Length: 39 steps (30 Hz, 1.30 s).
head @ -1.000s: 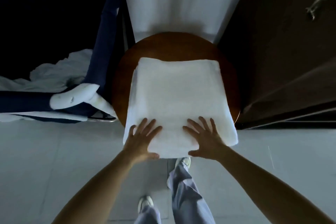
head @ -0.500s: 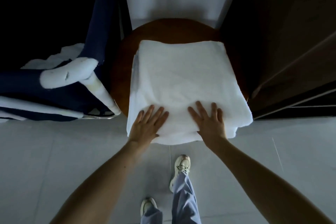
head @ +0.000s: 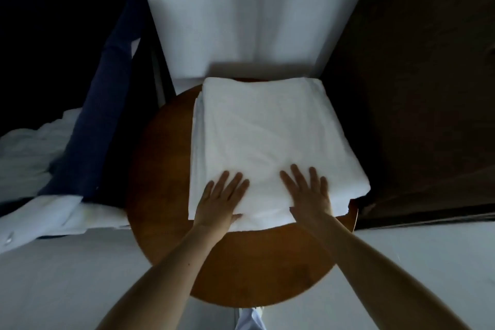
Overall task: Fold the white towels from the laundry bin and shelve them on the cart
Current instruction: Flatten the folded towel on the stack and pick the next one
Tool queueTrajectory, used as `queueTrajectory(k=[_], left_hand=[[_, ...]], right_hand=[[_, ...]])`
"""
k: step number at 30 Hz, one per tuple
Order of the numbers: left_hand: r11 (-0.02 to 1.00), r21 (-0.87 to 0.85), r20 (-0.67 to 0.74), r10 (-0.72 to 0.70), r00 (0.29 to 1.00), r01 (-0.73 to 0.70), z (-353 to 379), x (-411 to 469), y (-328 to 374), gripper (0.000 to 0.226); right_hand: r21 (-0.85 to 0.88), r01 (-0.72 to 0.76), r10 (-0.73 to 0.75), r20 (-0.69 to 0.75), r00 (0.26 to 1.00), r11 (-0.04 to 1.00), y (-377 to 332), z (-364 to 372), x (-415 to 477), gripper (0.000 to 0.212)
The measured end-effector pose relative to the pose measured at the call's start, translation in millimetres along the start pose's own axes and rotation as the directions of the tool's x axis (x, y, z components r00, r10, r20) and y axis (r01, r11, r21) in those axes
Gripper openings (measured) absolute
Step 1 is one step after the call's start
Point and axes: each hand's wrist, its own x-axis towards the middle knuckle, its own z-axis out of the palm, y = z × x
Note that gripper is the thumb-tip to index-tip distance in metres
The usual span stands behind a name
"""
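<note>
A folded white towel [head: 270,136] lies in a thick square on a round brown wooden table [head: 160,169]. My left hand [head: 222,198] lies flat on the towel's near left part with straight fingers. My right hand [head: 308,190] presses flat on the near right part, fingers spread and pointing away from me. Both hands sit close to the towel's near edge. To the left stands the dark blue laundry bin [head: 88,136], with more white linen [head: 29,147] bunched inside it.
A white wall panel [head: 249,13] rises behind the table. Dark brown wooden cabinetry [head: 428,88] stands at the right, close to the towel's right edge. Pale floor tiles [head: 53,276] surround the table's near side. White fabric [head: 53,214] hangs over the bin's near rim.
The towel has slid away from me onto the table under both flat hands; its near edge, which overhung the table's near rim, now lies on the tabletop. My view has moved closer over the table.
</note>
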Motion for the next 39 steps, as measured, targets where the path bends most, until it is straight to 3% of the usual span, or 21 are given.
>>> queueTrajectory(k=[3, 5, 8, 12, 18, 25, 28, 39], left_hand=[[0.999, -0.03, 0.165, 0.019, 0.986, -0.015, -21, 10, -6, 0.098], [0.998, -0.046, 0.248, 0.048, 0.967, -0.038, -46, 16, -19, 0.077], [0.999, 0.035, 0.18, 0.035, 0.983, -0.042, -104, 15, -43, 0.061], [0.999, 0.016, -0.014, 0.051, 0.999, -0.051, -174, -13, -106, 0.054], [0.972, -0.157, -0.126, -0.197, 0.972, 0.177, -229, -112, -226, 0.056], [0.902, -0.246, -0.088, -0.385, 0.919, 0.354, -235, -229, -347, 0.057], [0.846, -0.293, -0.01, -0.469, 0.883, 0.446, -231, -254, -385, 0.058], [0.749, -0.328, 0.133, -0.567, 0.813, 0.576, -192, -231, -516, 0.058]], right_hand=[[0.14, -0.01, -0.028, 0.263, 0.964, 0.99, -2, -28, 11, 0.083], [0.259, -0.042, -0.056, 0.361, 0.931, 0.965, -8, -59, 20, 0.075], [0.371, -0.021, -0.085, 0.268, 0.96, 0.928, -33, -110, 25, 0.051], [0.377, 0.115, -0.125, 0.003, 0.992, 0.919, -99, -181, 15, 0.048], [0.329, 0.224, -0.165, -0.2, 0.966, 0.917, -215, -275, -30, 0.045], [0.292, 0.392, -0.378, -0.106, 0.92, 0.872, -352, -311, -50, 0.049], [0.288, 0.427, -0.432, -0.052, 0.901, 0.857, -392, -319, -48, 0.051], [0.278, 0.405, -0.446, 0.104, 0.889, 0.871, -486, -327, 76, 0.042]])
